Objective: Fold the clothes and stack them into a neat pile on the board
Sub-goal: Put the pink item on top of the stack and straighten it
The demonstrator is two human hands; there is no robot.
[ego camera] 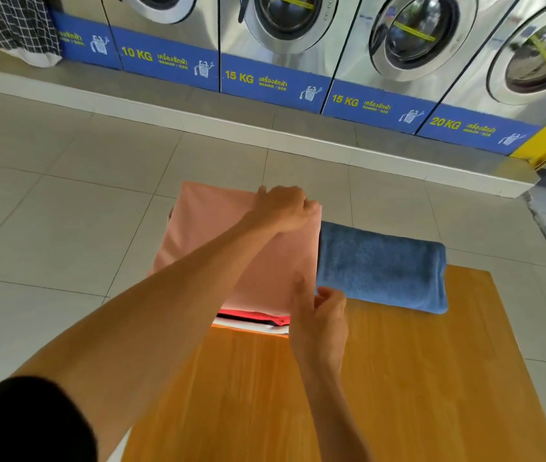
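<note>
head view: wooden board point(398, 378) over pale floor tiles point(48, 228), 5 washers point(285, 25) behind.

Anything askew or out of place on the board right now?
Yes. The blue towel lies beside the pile rather than on it. The pink garment on top, held by the left hand and right hand, overhangs the board's far edge. Nothing looks spilled or damaged.
</note>
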